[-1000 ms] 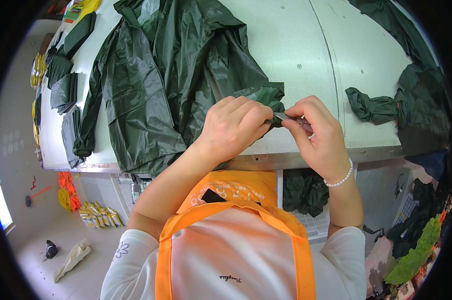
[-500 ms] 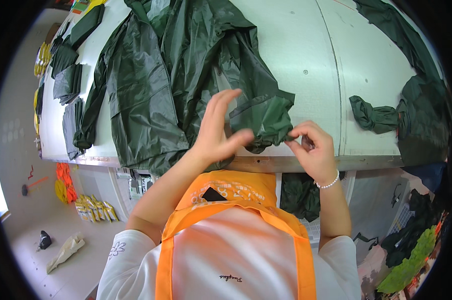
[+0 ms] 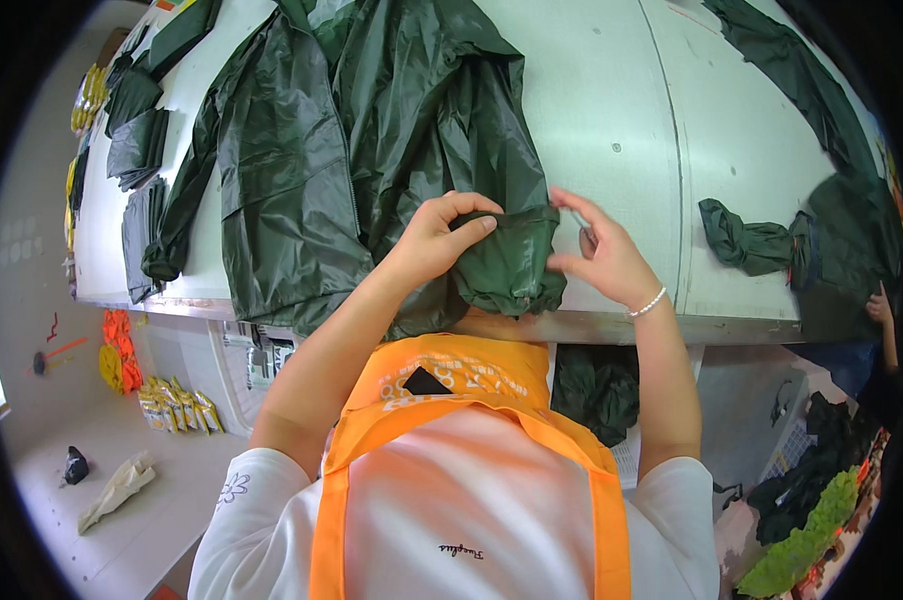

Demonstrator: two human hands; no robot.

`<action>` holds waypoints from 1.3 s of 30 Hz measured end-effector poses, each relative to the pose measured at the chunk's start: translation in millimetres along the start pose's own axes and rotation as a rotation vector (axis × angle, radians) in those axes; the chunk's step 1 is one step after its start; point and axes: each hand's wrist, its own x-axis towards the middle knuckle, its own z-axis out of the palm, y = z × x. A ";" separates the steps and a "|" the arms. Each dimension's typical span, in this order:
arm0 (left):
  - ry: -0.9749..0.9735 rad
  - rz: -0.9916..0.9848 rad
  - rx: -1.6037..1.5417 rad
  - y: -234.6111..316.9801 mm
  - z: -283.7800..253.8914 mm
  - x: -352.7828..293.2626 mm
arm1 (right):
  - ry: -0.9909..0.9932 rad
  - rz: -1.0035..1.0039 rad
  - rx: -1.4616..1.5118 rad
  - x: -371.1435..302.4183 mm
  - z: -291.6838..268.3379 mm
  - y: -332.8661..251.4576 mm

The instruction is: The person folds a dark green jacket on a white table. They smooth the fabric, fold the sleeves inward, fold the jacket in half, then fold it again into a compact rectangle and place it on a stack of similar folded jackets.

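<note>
A dark green raincoat (image 3: 281, 170) lies spread on the table, its zipper running down the front. Its right-hand sleeve reaches toward me and ends in a turned-back sleeve end (image 3: 511, 262) at the table's near edge. My left hand (image 3: 436, 235) is closed on the upper left of that fold, thumb on top and fingertips partly hidden by the fabric. At the fold's right side is my right hand (image 3: 606, 252), index finger and thumb spread apart along the edge. Whether its fingertips touch the cloth I cannot tell.
Folded dark green garments (image 3: 136, 145) line the left end of the white table (image 3: 621, 100). Another green garment (image 3: 756, 240) lies at the right, with a person's hand (image 3: 879, 304) beside it. Below the table edge, dark green cloth (image 3: 596, 390) sits in a bin.
My left hand has gone from open fingers to gripping the sleeve fold. My right hand has let go of the lower corner and risen slightly, fingers parted. Another person's hand has appeared at right.
</note>
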 end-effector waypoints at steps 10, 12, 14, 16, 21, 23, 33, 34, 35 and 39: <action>0.190 -0.003 -0.614 55.7 48.7 -6.1 | 0.597 -0.375 -0.225 23.5 28.2 -4.0; 0.107 0.115 -0.342 66.6 67.1 -20.4 | 0.912 -0.424 -0.231 39.2 13.1 6.1; 0.097 0.084 -0.055 79.9 74.8 -26.1 | 0.992 -0.333 -0.024 51.4 8.2 18.2; 0.349 0.322 0.262 59.6 53.9 -4.9 | 0.920 -0.342 0.158 55.0 13.1 10.8; 0.748 0.262 0.421 73.9 -29.5 34.8 | -0.063 -0.170 0.009 -11.0 70.2 -77.4; 0.568 0.332 0.522 61.0 -16.6 27.2 | 0.082 -0.253 -0.071 -11.5 55.5 -55.4; 0.289 0.340 0.360 93.7 14.4 -23.5 | 0.878 -0.437 -0.234 -23.4 -4.3 -43.1; 0.442 0.534 0.463 94.2 12.0 -19.0 | 1.029 -0.513 -0.211 -23.5 -6.4 -38.5; 0.588 0.663 0.619 93.8 10.3 -16.0 | 1.082 -0.554 -0.305 -26.0 -7.3 -38.6; 0.618 0.665 0.707 100.4 10.4 -17.7 | 1.165 -0.615 -0.329 -31.8 2.9 -37.7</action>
